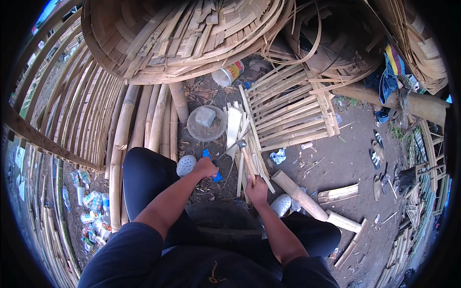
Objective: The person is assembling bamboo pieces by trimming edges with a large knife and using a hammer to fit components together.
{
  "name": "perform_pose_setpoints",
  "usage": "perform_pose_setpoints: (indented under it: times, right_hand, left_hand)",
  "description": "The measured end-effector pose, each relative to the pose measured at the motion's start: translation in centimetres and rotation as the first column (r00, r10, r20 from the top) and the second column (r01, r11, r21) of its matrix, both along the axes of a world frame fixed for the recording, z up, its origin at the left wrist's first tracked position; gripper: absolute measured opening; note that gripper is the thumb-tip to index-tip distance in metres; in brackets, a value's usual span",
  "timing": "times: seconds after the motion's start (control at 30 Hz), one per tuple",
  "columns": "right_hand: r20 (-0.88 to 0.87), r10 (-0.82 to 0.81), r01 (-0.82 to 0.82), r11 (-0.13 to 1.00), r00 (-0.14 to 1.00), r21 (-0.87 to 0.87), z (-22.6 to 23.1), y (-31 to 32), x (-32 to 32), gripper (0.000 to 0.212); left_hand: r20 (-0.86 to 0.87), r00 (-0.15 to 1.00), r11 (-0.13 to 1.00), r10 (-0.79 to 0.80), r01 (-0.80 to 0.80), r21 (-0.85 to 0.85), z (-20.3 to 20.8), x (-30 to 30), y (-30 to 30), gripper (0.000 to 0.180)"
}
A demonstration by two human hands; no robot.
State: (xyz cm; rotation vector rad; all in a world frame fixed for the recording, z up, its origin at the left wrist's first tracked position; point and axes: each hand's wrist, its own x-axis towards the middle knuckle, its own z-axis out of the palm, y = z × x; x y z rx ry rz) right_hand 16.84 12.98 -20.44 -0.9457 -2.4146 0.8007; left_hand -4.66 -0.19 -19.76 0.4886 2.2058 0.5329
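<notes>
My right hand (257,190) is wrapped round the wooden handle of a hammer (248,161); its metal head points away from me over a pile of split bamboo strips (238,126). My left hand (207,167) is closed on a bright blue packet (217,176), which sticks out above and below the fingers; its contents cannot be made out. Just beyond that hand, a grey stone block (205,116) rests on a round, shallow, pale dish (193,130). To the right of the strips lies a slatted bamboo panel (289,108).
Large woven bamboo baskets (192,45) loom at the far side. Thick bamboo poles (126,113) and a slatted bamboo frame (72,110) stand left, near scattered plastic bottles (96,204). A white bucket (225,75) lies beyond. Cut bamboo pieces (302,196) and sandals (376,158) are right.
</notes>
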Motion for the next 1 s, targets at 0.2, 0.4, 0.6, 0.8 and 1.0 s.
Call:
perform_pose_setpoints:
  times: [0.2,0.4,0.6,0.8,1.0]
  right_hand:
    - [0.131,0.144,-0.139,0.989,0.981,-0.048,0.3,-0.2,-1.2,0.037]
    - [-0.144,0.127,-0.136,0.989,0.981,-0.057,7.3,-0.9,-3.5,0.034]
    - [-0.633,0.184,-0.229,0.973,0.752,0.012,5.8,0.7,-3.1,0.035]
    - [0.096,0.167,-0.163,0.986,0.981,-0.046,-2.9,-0.8,-1.4,0.041]
    - [0.111,0.176,-0.169,0.983,0.978,-0.067,0.5,-1.0,-1.6,0.039]
  left_hand:
    - [-0.124,0.991,0.999,-0.038,0.035,-0.028,-0.2,0.1,-0.4,0.023]
    - [-0.092,0.995,0.997,0.026,-0.033,-0.075,1.9,0.3,-0.5,0.022]
    - [-0.073,0.997,0.998,0.004,-0.009,-0.067,2.7,0.7,0.4,0.020]
    - [-0.276,0.960,0.998,0.039,-0.050,-0.033,-4.9,0.1,0.2,0.025]
    - [-0.090,0.995,0.995,0.032,-0.040,-0.096,-0.9,0.4,-0.2,0.026]
